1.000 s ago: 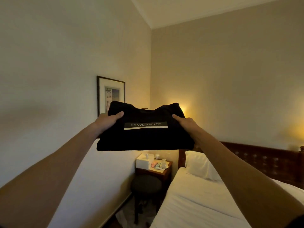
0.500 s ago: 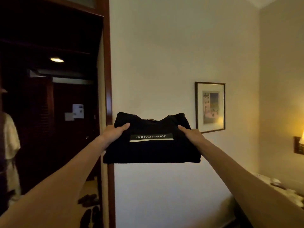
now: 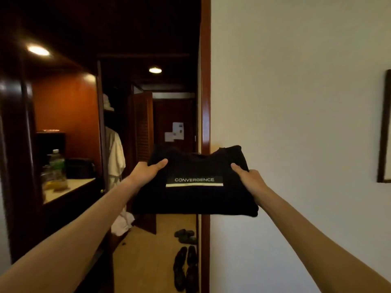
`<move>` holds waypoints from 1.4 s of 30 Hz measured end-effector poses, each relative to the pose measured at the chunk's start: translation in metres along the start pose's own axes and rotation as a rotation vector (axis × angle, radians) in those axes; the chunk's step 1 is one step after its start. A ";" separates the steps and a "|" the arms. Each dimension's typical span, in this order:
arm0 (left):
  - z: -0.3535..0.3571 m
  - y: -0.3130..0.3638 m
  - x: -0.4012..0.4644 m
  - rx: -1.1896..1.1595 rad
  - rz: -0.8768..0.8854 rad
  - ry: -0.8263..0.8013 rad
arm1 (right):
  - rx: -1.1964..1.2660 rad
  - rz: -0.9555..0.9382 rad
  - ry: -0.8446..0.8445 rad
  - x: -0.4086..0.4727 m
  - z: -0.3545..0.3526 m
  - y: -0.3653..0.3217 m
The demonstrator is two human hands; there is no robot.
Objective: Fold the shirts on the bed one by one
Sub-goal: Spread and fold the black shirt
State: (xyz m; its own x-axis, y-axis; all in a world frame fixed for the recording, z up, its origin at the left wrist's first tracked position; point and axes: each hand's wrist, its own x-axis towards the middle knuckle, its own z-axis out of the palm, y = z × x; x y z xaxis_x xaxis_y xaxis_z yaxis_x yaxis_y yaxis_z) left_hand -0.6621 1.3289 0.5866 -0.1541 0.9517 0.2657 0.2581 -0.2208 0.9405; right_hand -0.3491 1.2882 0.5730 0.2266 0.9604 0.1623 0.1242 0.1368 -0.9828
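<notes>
At arm's length, the left hand (image 3: 146,171) and right hand (image 3: 249,179) are gripping opposite sides of the folded black shirt (image 3: 194,197), thumbs lying on top.

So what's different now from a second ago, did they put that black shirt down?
No. The person has turned to their left with it: the bed and nightstand have gone from view, the framed picture has slid to the right edge, and a dim wardrobe and hallway now fill the left. Unchanged: the left hand and right hand still hold the folded black shirt out in front.
</notes>
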 end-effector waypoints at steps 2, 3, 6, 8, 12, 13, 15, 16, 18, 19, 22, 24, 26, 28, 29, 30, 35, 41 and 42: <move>-0.008 -0.010 0.004 0.012 -0.049 0.014 | -0.001 0.021 -0.040 0.010 0.015 0.007; -0.011 -0.015 0.005 0.014 -0.073 0.016 | -0.002 0.026 -0.055 0.014 0.022 0.011; -0.019 -0.025 0.014 0.030 -0.114 0.052 | -0.001 0.040 -0.085 0.033 0.036 0.022; -0.023 -0.033 0.021 0.045 -0.135 0.060 | -0.003 0.051 -0.114 0.046 0.044 0.029; -0.026 -0.053 0.039 0.037 -0.164 0.075 | -0.031 0.047 -0.142 0.069 0.060 0.038; -0.027 -0.058 0.044 0.041 -0.166 0.076 | -0.036 0.053 -0.152 0.074 0.065 0.040; -0.033 -0.067 0.053 0.044 -0.171 0.086 | -0.036 0.056 -0.173 0.084 0.078 0.044; -0.036 -0.071 0.059 0.045 -0.177 0.089 | -0.034 0.053 -0.177 0.091 0.085 0.045; -0.046 -0.077 0.074 0.048 -0.193 0.088 | -0.031 0.046 -0.178 0.105 0.103 0.047; -0.052 -0.081 0.083 0.052 -0.201 0.094 | -0.029 0.045 -0.185 0.112 0.112 0.047; -0.072 -0.096 0.109 0.070 -0.219 0.127 | -0.011 0.046 -0.223 0.134 0.144 0.051; -0.085 -0.111 0.127 0.077 -0.239 0.134 | -0.022 0.054 -0.234 0.149 0.168 0.058; -0.095 -0.126 0.152 0.077 -0.253 0.135 | -0.025 0.057 -0.224 0.166 0.193 0.065; -0.104 -0.142 0.185 0.067 -0.252 0.127 | -0.010 0.047 -0.202 0.189 0.219 0.070; -0.109 -0.151 0.205 0.057 -0.249 0.119 | -0.013 0.042 -0.185 0.204 0.233 0.071; -0.115 -0.159 0.226 0.049 -0.246 0.111 | -0.025 0.037 -0.170 0.220 0.248 0.071; -0.156 -0.193 0.338 0.041 -0.252 0.112 | -0.047 0.034 -0.140 0.308 0.337 0.073; -0.200 -0.231 0.457 0.051 -0.279 0.083 | -0.046 0.047 -0.112 0.394 0.433 0.080; -0.204 -0.240 0.473 0.048 -0.276 0.081 | -0.057 0.052 -0.107 0.408 0.445 0.081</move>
State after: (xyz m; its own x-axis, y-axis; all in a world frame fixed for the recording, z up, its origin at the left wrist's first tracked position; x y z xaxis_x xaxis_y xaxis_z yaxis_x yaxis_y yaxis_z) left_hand -0.9910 1.7881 0.5300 -0.3003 0.9536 0.0191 0.2405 0.0563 0.9690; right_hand -0.6761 1.7991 0.5199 0.1298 0.9867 0.0978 0.1704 0.0749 -0.9825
